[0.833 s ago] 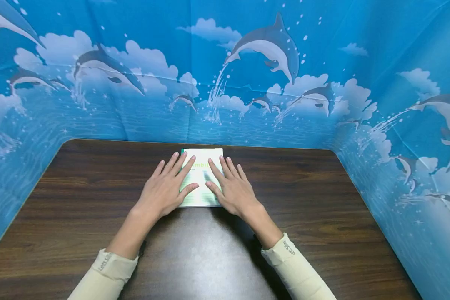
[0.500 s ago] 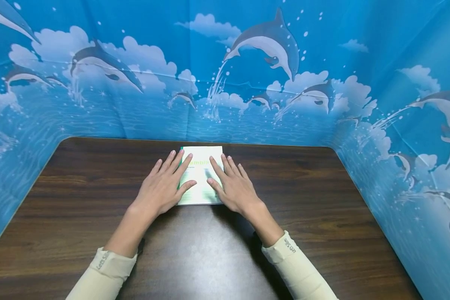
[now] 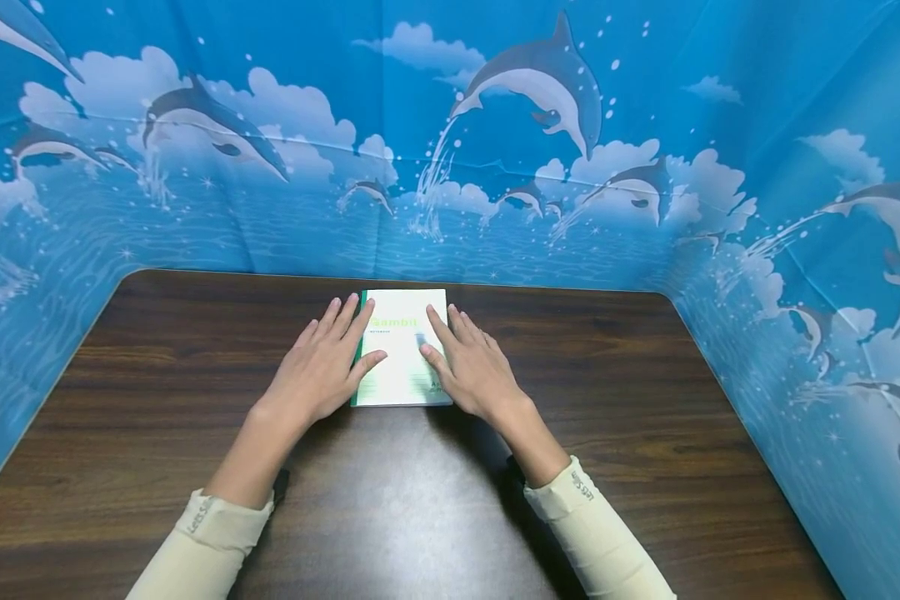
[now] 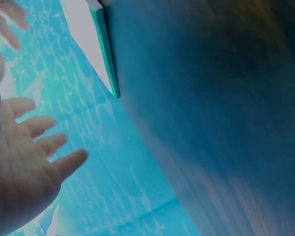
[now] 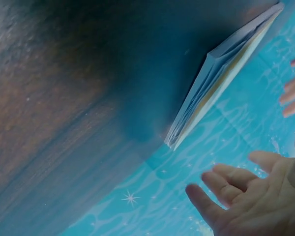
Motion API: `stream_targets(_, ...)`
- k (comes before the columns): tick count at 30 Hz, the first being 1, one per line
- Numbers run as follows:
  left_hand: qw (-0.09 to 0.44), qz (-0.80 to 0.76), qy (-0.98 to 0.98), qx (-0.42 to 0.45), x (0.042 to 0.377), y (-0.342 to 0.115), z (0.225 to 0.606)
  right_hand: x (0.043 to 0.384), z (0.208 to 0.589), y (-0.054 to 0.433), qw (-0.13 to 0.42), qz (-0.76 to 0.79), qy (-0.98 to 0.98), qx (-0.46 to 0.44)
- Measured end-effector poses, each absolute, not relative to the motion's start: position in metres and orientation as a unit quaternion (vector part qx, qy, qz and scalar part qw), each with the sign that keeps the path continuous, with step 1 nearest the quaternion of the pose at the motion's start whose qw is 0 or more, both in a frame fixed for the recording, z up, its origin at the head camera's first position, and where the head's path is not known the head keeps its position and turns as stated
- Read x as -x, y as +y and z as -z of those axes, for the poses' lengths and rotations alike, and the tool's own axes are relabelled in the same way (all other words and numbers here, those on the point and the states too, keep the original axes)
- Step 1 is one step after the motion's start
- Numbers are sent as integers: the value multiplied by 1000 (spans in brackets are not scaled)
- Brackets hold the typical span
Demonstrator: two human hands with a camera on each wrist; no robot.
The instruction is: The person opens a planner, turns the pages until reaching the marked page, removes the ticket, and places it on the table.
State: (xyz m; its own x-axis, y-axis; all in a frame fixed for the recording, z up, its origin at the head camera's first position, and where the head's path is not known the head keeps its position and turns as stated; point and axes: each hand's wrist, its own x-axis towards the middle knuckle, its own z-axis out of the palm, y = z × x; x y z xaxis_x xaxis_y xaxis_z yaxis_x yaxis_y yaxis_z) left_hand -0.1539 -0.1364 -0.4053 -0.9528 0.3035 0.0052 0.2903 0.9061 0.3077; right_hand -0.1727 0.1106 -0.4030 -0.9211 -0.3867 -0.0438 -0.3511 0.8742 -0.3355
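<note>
A closed notebook [image 3: 401,358] with a pale cover, "Gambit" lettering and a green spine lies near the table's far edge. Over its left side is my left hand [image 3: 318,362], fingers straight and spread, holding nothing. My right hand [image 3: 476,367] overlaps its right edge in the head view, also with extended fingers and nothing held. In the left wrist view a gap shows between the left hand [image 4: 32,157] and the notebook's green spine [image 4: 105,54]. The right wrist view shows the right hand [image 5: 246,191] likewise apart from the notebook's page edges [image 5: 211,83].
The dark wood-grain table [image 3: 645,417] has rounded far corners. A blue curtain [image 3: 307,225] printed with dolphins and clouds hangs along its back and sides. Light-coloured sleeves [image 3: 210,533] cover both forearms.
Both hands have moved slightly apart, the left one leftward and the right one rightward, so more of the notebook's cover and lettering shows. The head view has shifted a little.
</note>
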Motion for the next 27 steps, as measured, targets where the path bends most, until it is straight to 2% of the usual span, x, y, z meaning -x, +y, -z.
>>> stream_targets(5, 49, -205, 969, -125, 152, -135, 403, 176, 402, 113, 50, 175, 968, 170)
stream_targets(16, 145, -271, 948, -82, 155, -136, 406, 192, 402, 116, 120, 206, 965, 108)
stream_targets(27, 173, -355, 916, -73, 157, -140, 409, 211, 405, 124, 194, 280, 935, 97)
